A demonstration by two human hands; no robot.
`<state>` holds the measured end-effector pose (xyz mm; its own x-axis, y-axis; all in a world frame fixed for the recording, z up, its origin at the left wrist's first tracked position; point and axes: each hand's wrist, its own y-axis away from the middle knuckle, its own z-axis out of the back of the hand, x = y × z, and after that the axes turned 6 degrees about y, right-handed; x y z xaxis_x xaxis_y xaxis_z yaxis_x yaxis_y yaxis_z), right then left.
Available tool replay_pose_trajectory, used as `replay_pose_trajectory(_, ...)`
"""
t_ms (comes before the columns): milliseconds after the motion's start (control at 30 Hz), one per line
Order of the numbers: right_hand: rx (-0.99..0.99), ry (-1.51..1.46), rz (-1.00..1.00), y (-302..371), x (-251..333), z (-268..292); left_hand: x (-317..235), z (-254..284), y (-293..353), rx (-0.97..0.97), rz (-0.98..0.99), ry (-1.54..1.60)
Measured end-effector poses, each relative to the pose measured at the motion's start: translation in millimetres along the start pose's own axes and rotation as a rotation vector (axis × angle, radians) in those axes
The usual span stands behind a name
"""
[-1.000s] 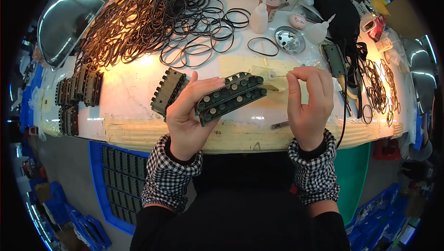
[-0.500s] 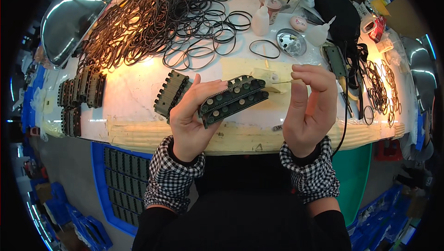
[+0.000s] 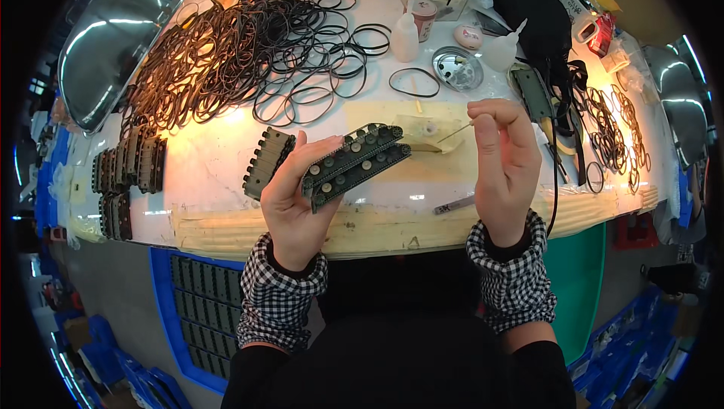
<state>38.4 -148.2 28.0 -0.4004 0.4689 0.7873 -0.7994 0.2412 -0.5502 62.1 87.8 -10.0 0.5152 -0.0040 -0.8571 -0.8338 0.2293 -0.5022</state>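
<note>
My left hand [image 3: 290, 217] is closed around a dark green toy tank chassis [image 3: 354, 166] with rows of small round wheels along its side. The chassis is tilted, its far end pointing right. To the right of it, my right hand [image 3: 505, 171] pinches a thin needle-like rod [image 3: 455, 134] between thumb and fingertips. The rod's tip slants down to the left, apart from the chassis. Partly covered by my left hand, a ribbed dark green track piece [image 3: 269, 159] is on the table. Beneath the rod is a small yellowish sheet [image 3: 428, 131] with a wet-looking spot.
A heap of black rubber loops [image 3: 226, 55] spreads at the back left. Assembled track pieces [image 3: 130, 160] stack at the left edge. White squeeze bottles [image 3: 405, 38] and a round metal dish [image 3: 457, 69] stand beyond my hands. A blue tray [image 3: 162, 288] of green parts is below.
My left hand has shifted left with the chassis. The rod in my right hand has tilted, its tip now lower. The whole view has shifted slightly.
</note>
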Motion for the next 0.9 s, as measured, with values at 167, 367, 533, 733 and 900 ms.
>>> replay_pose_trajectory(167, -0.047, 0.498, 0.285, -5, -12, -5, 0, 0, 0, 0.028, -0.014, -0.005)
replay_pose_trajectory(367, -0.081, 0.545, 0.308, -2, -4, 0, 2, -1, 1, 0.038, -0.01, 0.003)
replay_pose_trajectory(533, 0.079, -0.153, 0.027, 1, 27, -17, -2, -2, 0, 0.07, 0.036, 0.014)
replay_pose_trajectory(733, 0.164, -0.254, -0.048, 4, 32, -40, -4, -2, -1, 0.099, 0.02, -0.025)
replay_pose_trajectory(900, 0.154, -0.26, -0.069, 5, 31, -43, -6, -2, -2, 0.093, 0.021, -0.035)
